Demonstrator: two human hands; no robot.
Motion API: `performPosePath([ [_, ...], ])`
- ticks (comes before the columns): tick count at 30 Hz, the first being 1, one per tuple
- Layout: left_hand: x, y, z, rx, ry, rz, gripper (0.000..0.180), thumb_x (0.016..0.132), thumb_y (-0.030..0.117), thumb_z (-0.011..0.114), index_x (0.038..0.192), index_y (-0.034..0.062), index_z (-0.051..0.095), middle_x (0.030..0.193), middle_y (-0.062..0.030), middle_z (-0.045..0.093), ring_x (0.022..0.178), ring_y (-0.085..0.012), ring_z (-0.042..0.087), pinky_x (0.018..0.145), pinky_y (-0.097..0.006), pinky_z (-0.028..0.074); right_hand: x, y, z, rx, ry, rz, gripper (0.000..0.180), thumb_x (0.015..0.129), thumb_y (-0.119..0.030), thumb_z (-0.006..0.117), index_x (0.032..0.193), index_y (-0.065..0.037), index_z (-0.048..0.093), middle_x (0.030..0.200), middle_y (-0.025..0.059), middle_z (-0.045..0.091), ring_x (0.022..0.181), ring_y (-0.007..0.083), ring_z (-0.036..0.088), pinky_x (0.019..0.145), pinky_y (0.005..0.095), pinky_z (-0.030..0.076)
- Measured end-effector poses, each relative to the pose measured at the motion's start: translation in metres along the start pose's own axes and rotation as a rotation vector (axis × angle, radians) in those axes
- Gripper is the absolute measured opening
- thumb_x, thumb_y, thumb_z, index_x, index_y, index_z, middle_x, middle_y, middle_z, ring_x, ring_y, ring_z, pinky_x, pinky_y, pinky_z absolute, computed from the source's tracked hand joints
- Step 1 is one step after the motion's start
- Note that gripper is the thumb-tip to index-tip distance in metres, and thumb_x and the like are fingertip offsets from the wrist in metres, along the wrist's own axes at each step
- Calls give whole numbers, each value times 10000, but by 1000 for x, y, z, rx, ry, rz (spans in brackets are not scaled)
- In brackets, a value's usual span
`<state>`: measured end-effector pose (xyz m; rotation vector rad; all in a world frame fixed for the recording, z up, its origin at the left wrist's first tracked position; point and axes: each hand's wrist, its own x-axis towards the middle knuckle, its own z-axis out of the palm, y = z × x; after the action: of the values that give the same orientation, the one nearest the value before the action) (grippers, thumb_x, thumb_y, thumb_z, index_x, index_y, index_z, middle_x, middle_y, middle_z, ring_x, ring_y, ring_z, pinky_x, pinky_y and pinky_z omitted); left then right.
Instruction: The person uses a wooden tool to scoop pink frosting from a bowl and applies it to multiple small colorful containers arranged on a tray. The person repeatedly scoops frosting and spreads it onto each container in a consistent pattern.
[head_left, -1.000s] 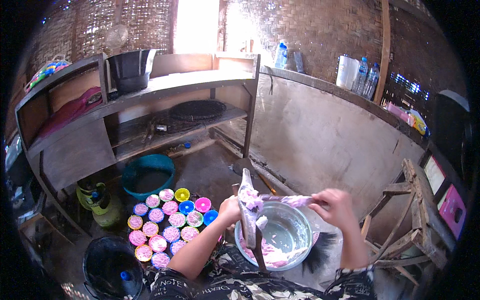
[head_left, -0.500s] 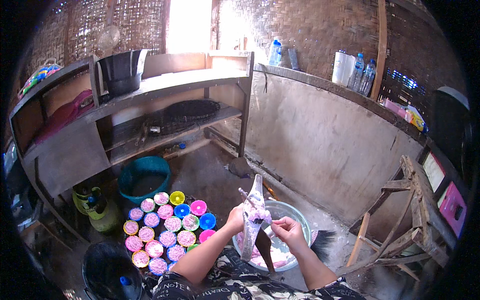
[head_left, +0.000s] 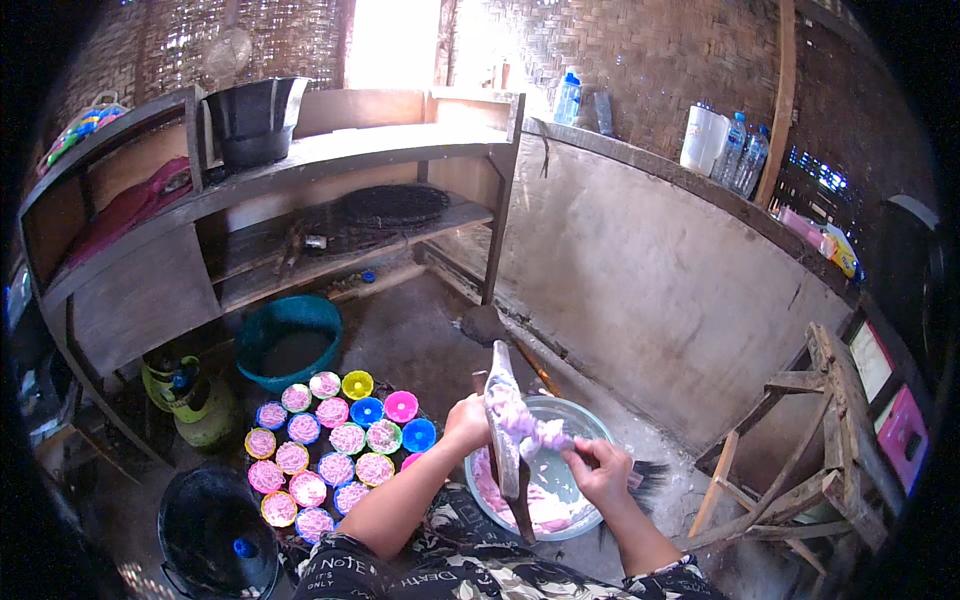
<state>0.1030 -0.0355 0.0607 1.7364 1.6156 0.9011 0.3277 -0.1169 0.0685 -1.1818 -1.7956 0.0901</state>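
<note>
My left hand (head_left: 467,425) is closed round a wooden hand press (head_left: 508,478), which is tilted upright above a clear bowl (head_left: 597,515). Sticky pink dough (head_left: 512,408) coats the upper part of the press. To its right, my right hand (head_left: 600,472) pinches at the end of a lump of that dough; whatever sits between the fingertips is too small to make out. More pink paste (head_left: 548,512) lies in the bowl. Left of my left forearm stand several colourful fluted cups (head_left: 347,438) filled with pink strands. A blue cup (head_left: 419,435) and a yellow cup (head_left: 357,384) hold none.
A teal basin (head_left: 288,340) and a green gas cylinder (head_left: 195,405) stand at the left, with a black bucket (head_left: 215,520) nearer me. Black bristles (head_left: 655,482) lie beside the bowl. A wooden frame (head_left: 830,440) leans at the right; a wooden shelf (head_left: 350,155) lines the back.
My right hand has moved slightly right and the pink lump now stretches from the press toward its fingers. The press has turned a little. The whole view has shifted slightly.
</note>
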Motion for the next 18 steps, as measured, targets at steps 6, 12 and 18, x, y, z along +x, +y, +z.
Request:
performPosePath([
  [6,-2,0,-9,133,-36,146,375,734,392,576,925,79,652,929,-203,614,895,-376,586,768,-435,464,14,1,2,386,-31,380,188,714,-104,747,844,-6,653,743,63,666,645,74,599,560,222,471],
  [12,20,-41,19,-102,9,-6,373,720,384,604,908,67,658,944,-209,614,887,-369,594,767,-439,462,-2,8,14,291,-79,81,120,722,-52,718,797,-9,634,658,10,606,556,56,513,509,216,417],
  [18,47,-75,-66,-1023,77,-13,279,790,228,609,952,1,620,858,-132,639,779,-276,633,678,-381,516,-42,57,-5,317,-51,671,169,727,-134,719,808,-6,645,683,71,630,646,89,583,606,221,452],
])
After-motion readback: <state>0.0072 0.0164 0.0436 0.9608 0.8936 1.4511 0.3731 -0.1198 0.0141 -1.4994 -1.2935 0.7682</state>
